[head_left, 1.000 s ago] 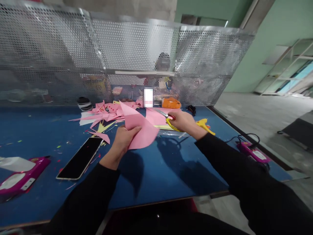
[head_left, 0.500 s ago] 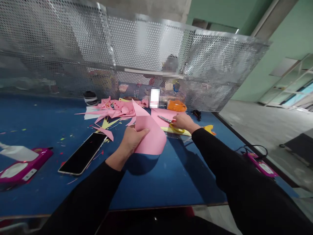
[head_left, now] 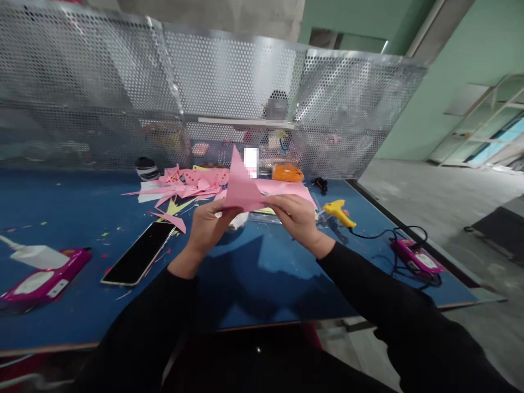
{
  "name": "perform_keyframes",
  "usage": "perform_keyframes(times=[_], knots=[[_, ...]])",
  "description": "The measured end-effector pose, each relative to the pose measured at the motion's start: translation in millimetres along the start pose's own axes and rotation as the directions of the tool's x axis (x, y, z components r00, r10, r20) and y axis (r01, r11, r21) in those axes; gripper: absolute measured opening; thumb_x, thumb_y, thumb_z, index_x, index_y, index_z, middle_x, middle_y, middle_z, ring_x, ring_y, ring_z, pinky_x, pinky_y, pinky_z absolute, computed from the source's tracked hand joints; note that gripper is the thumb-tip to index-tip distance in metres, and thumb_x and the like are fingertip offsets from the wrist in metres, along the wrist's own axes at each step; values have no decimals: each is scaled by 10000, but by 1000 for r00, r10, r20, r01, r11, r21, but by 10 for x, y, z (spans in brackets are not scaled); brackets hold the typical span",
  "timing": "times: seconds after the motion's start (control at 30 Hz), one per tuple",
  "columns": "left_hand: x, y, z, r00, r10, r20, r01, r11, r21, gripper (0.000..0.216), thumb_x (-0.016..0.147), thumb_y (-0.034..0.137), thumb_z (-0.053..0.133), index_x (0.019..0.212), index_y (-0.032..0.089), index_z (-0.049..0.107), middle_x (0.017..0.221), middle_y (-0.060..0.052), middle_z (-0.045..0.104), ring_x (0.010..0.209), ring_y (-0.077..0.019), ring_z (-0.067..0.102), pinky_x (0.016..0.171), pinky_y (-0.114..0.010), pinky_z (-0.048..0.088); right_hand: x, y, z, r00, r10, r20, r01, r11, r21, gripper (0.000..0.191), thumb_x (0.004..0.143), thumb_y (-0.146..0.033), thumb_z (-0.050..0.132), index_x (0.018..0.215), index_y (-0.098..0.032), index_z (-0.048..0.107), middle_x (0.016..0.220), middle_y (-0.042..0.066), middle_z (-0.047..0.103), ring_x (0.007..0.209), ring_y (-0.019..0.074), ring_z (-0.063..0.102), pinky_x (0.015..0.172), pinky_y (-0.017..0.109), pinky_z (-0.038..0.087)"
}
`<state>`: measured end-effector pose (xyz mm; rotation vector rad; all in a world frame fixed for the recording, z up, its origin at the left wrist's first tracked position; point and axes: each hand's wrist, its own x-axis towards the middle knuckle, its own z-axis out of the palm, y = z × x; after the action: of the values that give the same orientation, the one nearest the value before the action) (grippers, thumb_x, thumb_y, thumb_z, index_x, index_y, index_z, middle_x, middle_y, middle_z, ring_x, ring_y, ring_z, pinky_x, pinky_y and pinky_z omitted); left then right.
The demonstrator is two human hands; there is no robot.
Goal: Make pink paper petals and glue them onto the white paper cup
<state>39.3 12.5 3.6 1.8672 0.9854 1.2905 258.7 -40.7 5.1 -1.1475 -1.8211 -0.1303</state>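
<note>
A pink sheet of paper (head_left: 242,188) is held up above the blue table, its narrow point upward and its lower edge bent. My left hand (head_left: 208,229) is closed on its lower left side, thumb on the near face. My right hand (head_left: 297,218) pinches the lower right corner between thumb and fingers. Behind the held sheet, more pink paper (head_left: 292,190) lies flat on the table, with a small piece of shiny metal just showing beside the sheet's edge. A white round thing (head_left: 239,220) shows partly beneath the held paper.
Pink scraps (head_left: 192,183) heap at back left, near a phone (head_left: 139,254) and a magenta power strip (head_left: 45,275). On the right, a yellow glue gun (head_left: 339,213) is corded to another magenta power strip (head_left: 417,257). Perforated silver sheeting (head_left: 237,71) rises behind an orange packet (head_left: 287,173).
My right hand has let go of the scissors, moved left and nearer, and taken hold of the pink paper. The sheet has turned and its lower edge has risen.
</note>
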Motion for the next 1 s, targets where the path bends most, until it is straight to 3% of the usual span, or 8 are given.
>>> perform_keyframes(times=[0.1, 0.17, 0.23, 0.33, 0.5, 0.7, 0.87, 1.0], knots=[[-278, 23, -55, 917, 389, 90, -399, 880, 257, 224, 893, 306, 592, 868, 218, 796, 924, -36, 804, 838, -212, 726, 762, -324, 563, -295, -55, -120, 953, -296, -70, 293, 955, -40, 264, 954, -122, 531, 1067, -216, 751, 1027, 68, 797, 949, 174, 740, 861, 314, 557], [-533, 15, -27, 823, 532, 198, -557, 688, 466, 235, 887, 172, 559, 927, 205, 787, 981, -51, 808, 919, -233, 744, 824, -352, 574, -585, -77, -140, 954, -299, -10, 297, 953, -62, 317, 939, -66, 500, 1079, -213, 744, 1030, 66, 797, 951, 171, 743, 853, 312, 563], [-793, -10, 37, 757, 567, 323, -638, 537, 552, 303, 876, 75, 512, 1005, 173, 768, 985, -54, 807, 909, -226, 751, 850, -358, 579, -892, -102, -135, 961, -237, 145, 250, 965, -75, 344, 920, -47, 487, 1078, -217, 741, 1005, 56, 800, 921, 174, 748, 829, 315, 572], [-1094, -67, 129, 718, 521, 462, -694, 477, 540, 317, 896, 47, 461, 986, 133, 753, 955, -59, 807, 886, -223, 755, 828, -355, 590, -1240, -176, -142, 927, -143, 347, 184, 979, -90, 364, 903, -33, 479, 1121, -191, 725, 1025, 78, 795, 951, 199, 748, 836, 346, 587], [-1246, -121, 141, 719, 420, 554, -695, 460, 553, 354, 883, 31, 422, 1014, 93, 746, 1018, -100, 798, 916, -246, 756, 788, -361, 603, -1373, -361, -186, 902, -30, 431, 38, 999, -11, 357, 953, -108, 502, 1275, -147, 651, 1226, 146, 735, 1138, 254, 696, 962, 450, 569], [-1195, -32, 138, 710, 323, 626, -692, 480, 539, 357, 892, 26, 411, 1033, 51, 737, 1026, -142, 787, 919, -287, 752, 730, -403, 613, -1338, -530, -140, 891, 190, 412, -335, 888, 314, 203, 968, -240, 595, 1087, -249, 759, 1000, 51, 798, 1063, 223, 728, 932, 389, 572], [-1161, -71, 62, 791, 228, 567, -557, 653, 514, 260, 959, 155, 506, 1073, 125, 737, 1089, -88, 788, 996, -275, 746, 830, -415, 612, -1252, -557, -119, 687, 585, 432, -725, 589, 357, 200, 945, -323, 616, 943, -238, 797, 908, 20, 792, 821, 193, 728, 715, 297, 563], [-1169, -179, -79, 885, 122, 450, -351, 809, 472, 176, 958, 287, 626, 1052, 203, 748, 1079, -29, 796, 1051, -223, 737, 941, -371, 583, -1148, -495, -107, 578, 718, 389, -807, 572, 145, 264, 904, -376, 637, 771, -192, 771, 712, -4, 699, 650, 157, 591, 573, 263, 433]])
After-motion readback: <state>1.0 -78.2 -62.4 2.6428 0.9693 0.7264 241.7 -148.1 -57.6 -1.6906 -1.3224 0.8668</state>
